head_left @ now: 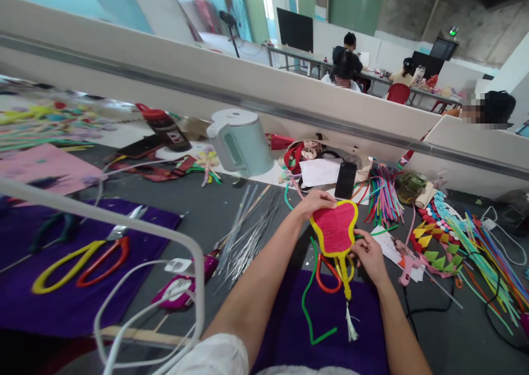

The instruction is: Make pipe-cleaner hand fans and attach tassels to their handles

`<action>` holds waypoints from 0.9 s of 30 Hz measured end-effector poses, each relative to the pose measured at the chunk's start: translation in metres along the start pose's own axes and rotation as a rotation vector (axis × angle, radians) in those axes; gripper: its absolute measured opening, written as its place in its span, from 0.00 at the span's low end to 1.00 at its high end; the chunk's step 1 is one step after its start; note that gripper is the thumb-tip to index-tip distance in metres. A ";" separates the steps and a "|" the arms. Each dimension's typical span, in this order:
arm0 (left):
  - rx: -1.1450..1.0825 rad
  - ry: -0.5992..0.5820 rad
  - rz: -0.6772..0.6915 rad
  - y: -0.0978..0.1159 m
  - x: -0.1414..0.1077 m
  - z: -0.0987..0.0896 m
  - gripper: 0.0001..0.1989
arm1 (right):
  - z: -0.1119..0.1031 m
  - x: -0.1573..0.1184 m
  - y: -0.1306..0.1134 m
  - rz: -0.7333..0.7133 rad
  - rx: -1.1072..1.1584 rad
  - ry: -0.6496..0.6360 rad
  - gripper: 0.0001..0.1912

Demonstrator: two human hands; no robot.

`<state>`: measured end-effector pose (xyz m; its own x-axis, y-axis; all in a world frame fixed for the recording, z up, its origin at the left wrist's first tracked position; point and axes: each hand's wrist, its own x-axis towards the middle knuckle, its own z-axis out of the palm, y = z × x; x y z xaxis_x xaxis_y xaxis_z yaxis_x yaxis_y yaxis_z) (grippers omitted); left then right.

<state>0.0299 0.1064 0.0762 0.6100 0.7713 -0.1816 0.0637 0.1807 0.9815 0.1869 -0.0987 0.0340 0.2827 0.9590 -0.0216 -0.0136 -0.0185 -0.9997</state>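
A small hand fan (334, 229) has a pink-red face, a thick yellow fuzzy border and a yellow handle. A white tassel (351, 324) hangs from the handle's end. My left hand (317, 203) is closed on the fan's upper left edge. At the lower right edge, my right hand (370, 255) pinches the border with bent fingers; part of its grip is hidden. Beneath the fan lie red-and-yellow-handled scissors (329, 281), their blades covered. A bent green pipe cleaner (306, 303) lies to the left, on the purple cloth (289, 331).
A pale blue kettle (243, 143) and a dark bottle (165, 127) stand along the white partition (264, 99). Bundled pipe cleaners (383, 196), a phone (346, 179) and a pink glue gun (410, 267) surround the hands. Larger scissors (99, 253) lie left, behind a white frame (157, 226). People sit beyond.
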 end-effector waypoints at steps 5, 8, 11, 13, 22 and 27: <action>-0.012 0.015 -0.017 0.001 -0.007 0.003 0.15 | -0.007 0.002 -0.002 -0.139 -0.141 0.159 0.14; -0.014 0.032 -0.021 0.003 -0.011 0.005 0.14 | -0.007 0.003 0.001 -0.135 -0.205 0.216 0.15; -0.022 0.032 -0.022 0.005 -0.014 0.007 0.14 | -0.008 0.003 0.005 -0.147 -0.257 0.212 0.16; -0.032 0.021 -0.025 0.007 -0.014 0.007 0.14 | -0.009 0.003 0.006 -0.166 -0.286 0.198 0.15; -0.070 -0.001 -0.042 0.006 -0.011 0.009 0.15 | -0.012 -0.001 0.000 -0.202 -0.232 0.142 0.16; -0.080 0.001 -0.043 0.003 -0.008 0.010 0.15 | -0.012 -0.003 -0.005 -0.201 -0.223 0.136 0.16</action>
<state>0.0331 0.0942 0.0815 0.6073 0.7624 -0.2233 0.0268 0.2613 0.9649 0.1975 -0.1047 0.0389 0.3846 0.9033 0.1904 0.2615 0.0912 -0.9609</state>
